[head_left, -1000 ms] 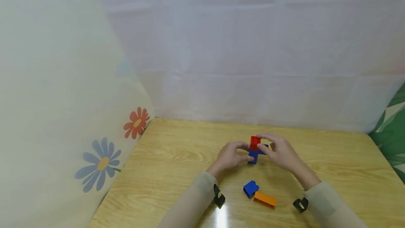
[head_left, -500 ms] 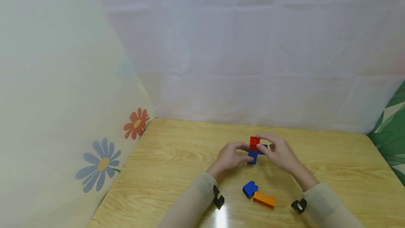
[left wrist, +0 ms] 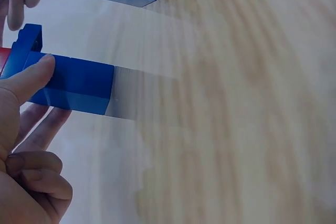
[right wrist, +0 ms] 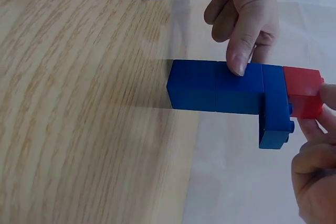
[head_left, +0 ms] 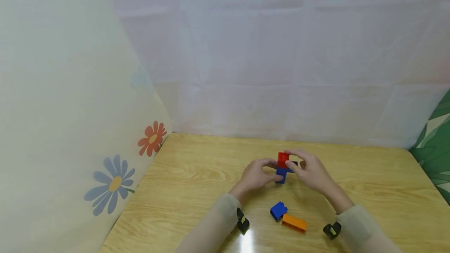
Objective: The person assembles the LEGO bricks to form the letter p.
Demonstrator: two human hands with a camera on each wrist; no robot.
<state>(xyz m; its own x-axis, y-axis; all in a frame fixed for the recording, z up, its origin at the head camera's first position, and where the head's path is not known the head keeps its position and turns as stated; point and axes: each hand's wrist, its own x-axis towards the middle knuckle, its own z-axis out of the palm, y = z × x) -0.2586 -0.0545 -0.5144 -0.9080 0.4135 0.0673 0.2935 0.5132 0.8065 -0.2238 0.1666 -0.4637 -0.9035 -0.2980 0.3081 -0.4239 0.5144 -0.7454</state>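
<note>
Blue brick stack [right wrist: 194,85], red brick [right wrist: 302,81] atop: presumably light, stiff plastic (best held by flat sides), left hand [head_left: 256,173] pinching the blue, right hand [head_left: 313,171] pinching the red.

This looks like a tabletop booth screened off with printed cloth; whether it stands in a home, a lab or an office cannot be told. A pale, creased sheet [head_left: 225,50] fills the upper middle of the head view, behind a wood-grain table [head_left: 197,167]. The cream sheet [head_left: 52,89] at left carries a red flower [head_left: 152,138] and a blue flower [head_left: 115,184]; big green leaves [head_left: 437,147] show at the right edge.
</note>
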